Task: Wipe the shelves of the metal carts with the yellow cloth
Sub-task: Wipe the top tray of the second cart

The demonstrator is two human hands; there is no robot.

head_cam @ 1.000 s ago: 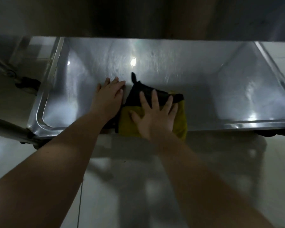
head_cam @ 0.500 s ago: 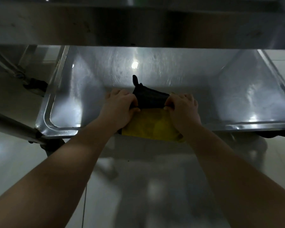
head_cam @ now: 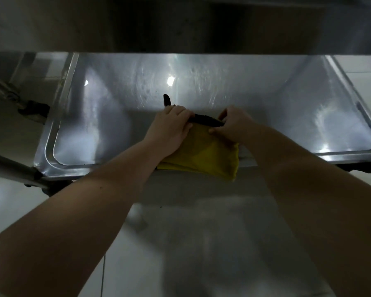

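Yellow cloth [head_cam: 204, 155] lies draped over the front rim of the metal cart's lower shelf [head_cam: 107, 125], its dark far edge pinched by curled fingers of the left hand [head_cam: 169, 129] and right hand [head_cam: 237, 125]; folding it flat and square should wipe best.

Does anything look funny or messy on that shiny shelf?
A little. The folded yellow cloth hangs over the front rim of the shiny metal cart shelf, and its far edge, pinched by the left hand and right hand, looks black. Nothing spilled or broken.
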